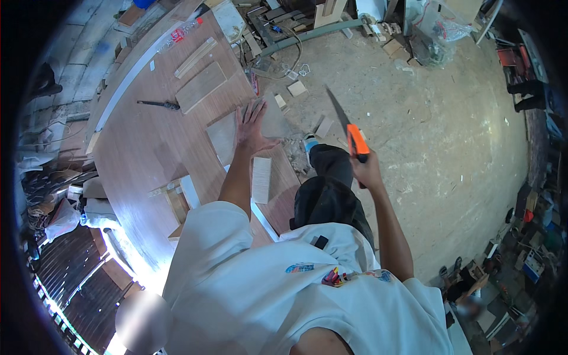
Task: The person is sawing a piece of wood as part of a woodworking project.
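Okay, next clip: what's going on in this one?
A person has the left hand spread flat on a pale board at the edge of a wooden table. The right hand grips an orange-handled saw, its blade out over the floor, apart from the board. A light rectangular block lies on the table by the left forearm.

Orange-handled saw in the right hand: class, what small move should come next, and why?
Probably the right hand should bring the saw left toward the pale board. Its blade points forward, apart from the board, while the left hand lies spread on that board, seemingly steadying it.
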`<state>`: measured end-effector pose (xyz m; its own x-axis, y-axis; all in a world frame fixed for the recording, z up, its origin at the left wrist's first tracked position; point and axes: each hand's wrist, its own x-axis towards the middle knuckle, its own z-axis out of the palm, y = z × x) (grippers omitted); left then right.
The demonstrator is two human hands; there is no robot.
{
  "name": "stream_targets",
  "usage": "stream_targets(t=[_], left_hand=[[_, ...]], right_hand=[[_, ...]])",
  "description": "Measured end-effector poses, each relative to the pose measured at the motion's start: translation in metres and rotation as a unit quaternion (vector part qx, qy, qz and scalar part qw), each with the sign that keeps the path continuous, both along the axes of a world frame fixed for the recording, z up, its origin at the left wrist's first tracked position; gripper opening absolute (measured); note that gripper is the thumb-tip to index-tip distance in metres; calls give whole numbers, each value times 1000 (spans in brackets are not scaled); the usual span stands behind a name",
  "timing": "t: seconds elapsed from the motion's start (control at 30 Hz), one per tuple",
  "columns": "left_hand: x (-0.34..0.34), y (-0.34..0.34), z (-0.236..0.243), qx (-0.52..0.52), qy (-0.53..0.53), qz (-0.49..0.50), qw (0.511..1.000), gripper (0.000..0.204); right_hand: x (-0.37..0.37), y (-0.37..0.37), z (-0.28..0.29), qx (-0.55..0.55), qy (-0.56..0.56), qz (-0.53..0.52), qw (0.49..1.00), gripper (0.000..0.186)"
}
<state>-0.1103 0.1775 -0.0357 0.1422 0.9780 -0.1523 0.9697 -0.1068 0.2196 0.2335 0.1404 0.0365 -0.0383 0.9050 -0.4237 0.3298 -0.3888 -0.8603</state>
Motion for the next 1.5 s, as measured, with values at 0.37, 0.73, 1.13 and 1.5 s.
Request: stream_targets(t=[0.37,0.73,1.13,1.5], left_hand=[[-9,-2,-11,45,-40,-17,998,124],[-10,3,-12,26,-14,14,999,127],[40,-55,-29,152,-176,234,944,99],[75,-136,-30,253,-311,558,727,19]], right_hand=[[173,-113,-46,-183,-161,-113,963,5],[182,-24,-65,-169,-185,0,968,11],[-6,141,26,187,-89,304,930,22],[-130,187,22,434,-213,440,757,44]])
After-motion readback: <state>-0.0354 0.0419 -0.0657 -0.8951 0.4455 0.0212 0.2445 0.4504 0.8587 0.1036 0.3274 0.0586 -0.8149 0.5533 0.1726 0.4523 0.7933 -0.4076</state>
